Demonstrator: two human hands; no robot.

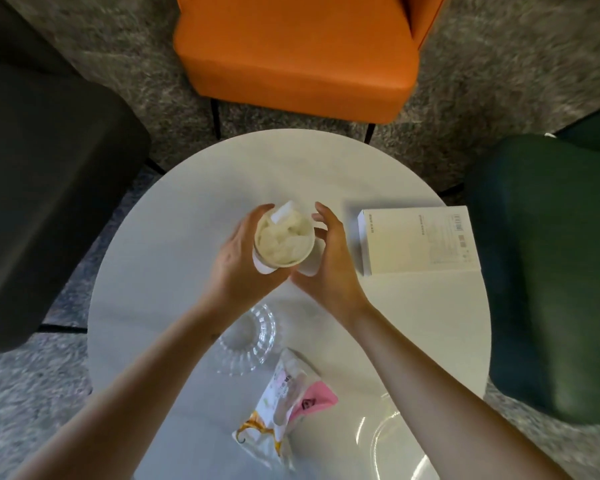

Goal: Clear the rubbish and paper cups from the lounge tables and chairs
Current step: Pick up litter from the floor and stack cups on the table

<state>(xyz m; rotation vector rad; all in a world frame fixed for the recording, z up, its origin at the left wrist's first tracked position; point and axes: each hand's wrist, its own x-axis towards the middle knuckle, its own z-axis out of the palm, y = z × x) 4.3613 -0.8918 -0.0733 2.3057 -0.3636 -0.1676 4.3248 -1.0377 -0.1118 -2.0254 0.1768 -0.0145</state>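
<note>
White paper cup, stuffed with crumpled tissue, sits gripped in the left hand; just beside it, the right hand curls its fingers round a second cup, mostly hidden.

Soft, even indoor light, moderately bright. The pale worktop carries curved streaks of glare near its lower right edge. A white box casts a faint shadow leftward. The carpet smears and bends toward the wide-angle edges. The left hand and right hand look slightly blurred.
</note>
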